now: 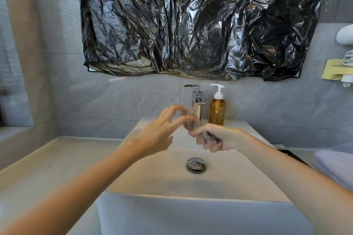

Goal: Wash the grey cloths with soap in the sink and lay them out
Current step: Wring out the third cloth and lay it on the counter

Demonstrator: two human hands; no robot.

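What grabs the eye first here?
The crumpled black plastic sheet on the wall above the sink fills the top half. Mid-frame, over the sink, the right hand grips a wadded grey cloth. The left hand is at its upper end, but blur hides whether it grips. Behind them stand a chrome tap and, to its right, an amber soap bottle.

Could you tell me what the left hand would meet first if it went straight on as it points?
Probably the grey cloth gripped by the right hand: the left hand points at it, with the tap behind. Blur hides whether they already touch.
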